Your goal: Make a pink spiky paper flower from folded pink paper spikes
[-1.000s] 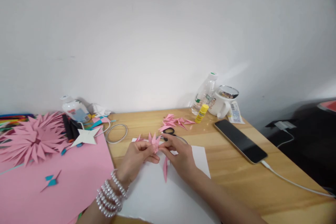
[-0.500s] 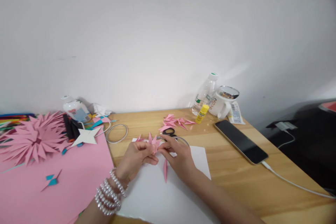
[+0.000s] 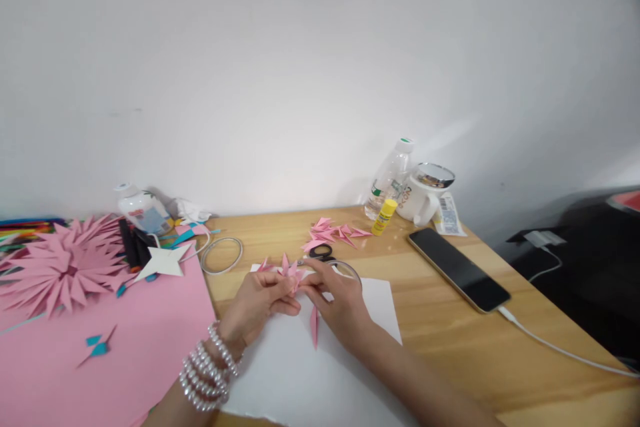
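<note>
My left hand (image 3: 263,295), with pearl bracelets at the wrist, pinches a pink folded-paper flower (image 3: 289,270) over the white paper sheet (image 3: 300,373). From the other side, the fingertips of my right hand (image 3: 340,297) close on the same flower's edge; its exact grip is partly hidden by the fingers. A single pink paper petal (image 3: 314,327) lies on the sheet just below my right hand. Scissors with black handles (image 3: 321,252) and a ring (image 3: 353,271) lie behind my fingers. More pink folded pieces (image 3: 327,232) are heaped farther back.
At left, a large pink paper flower (image 3: 67,270) and a white four-pointed star (image 3: 163,261) rest by pink paper (image 3: 150,333). A glue stick (image 3: 385,217), bottle (image 3: 393,177) and mug (image 3: 420,203) stand at the back right. A charging phone (image 3: 459,269) lies near the right edge.
Both hands stay almost in place on the pink flower. The right fingers have shifted very slightly; the view has moved a touch.
</note>
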`<state>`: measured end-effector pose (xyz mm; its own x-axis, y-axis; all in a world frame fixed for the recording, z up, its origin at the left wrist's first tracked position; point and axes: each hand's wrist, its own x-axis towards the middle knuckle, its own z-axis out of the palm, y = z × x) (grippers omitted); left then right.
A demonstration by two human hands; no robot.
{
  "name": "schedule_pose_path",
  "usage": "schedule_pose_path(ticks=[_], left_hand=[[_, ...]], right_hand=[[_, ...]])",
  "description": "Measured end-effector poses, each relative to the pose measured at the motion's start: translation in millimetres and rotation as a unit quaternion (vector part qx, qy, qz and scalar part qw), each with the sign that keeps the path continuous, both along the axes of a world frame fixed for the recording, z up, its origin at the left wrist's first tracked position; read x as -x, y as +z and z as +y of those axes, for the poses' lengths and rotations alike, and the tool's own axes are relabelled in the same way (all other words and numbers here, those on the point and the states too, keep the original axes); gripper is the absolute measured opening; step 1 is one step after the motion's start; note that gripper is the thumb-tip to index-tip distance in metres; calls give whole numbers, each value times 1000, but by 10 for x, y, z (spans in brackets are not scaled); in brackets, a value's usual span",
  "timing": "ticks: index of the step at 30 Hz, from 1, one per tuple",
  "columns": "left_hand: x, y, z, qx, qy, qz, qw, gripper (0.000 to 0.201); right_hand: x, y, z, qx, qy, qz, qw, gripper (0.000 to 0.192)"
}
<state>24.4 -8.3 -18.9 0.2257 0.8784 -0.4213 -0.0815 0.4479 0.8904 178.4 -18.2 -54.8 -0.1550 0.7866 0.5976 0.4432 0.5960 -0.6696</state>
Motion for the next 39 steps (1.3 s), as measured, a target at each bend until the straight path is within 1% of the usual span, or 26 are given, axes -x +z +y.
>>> schedule_pose_path(ticks=[4,10,17,25,31,39], left_hand=[[-3,6,-2,2,1,2,1000,28],[7,5,3,1,-3,2,1000,27],[8,-8,4,-7,-4,10,1000,27],[7,18,1,-8,1,1,1000,28],[4,0,-2,-12,-1,-2,1000,28],[16,-12,-3,-18,-8,-6,1000,28]], right_hand=[[2,12,-1,19,-1,12,1000,30],[4,-27,9,53,9,42,998,29],[15,-25,3,34,12,43,998,28],[6,-24,6,38,20,47,998,31],[23,-39,5,31,11,52,998,29],[21,-17,1,38,12,57,998,28]])
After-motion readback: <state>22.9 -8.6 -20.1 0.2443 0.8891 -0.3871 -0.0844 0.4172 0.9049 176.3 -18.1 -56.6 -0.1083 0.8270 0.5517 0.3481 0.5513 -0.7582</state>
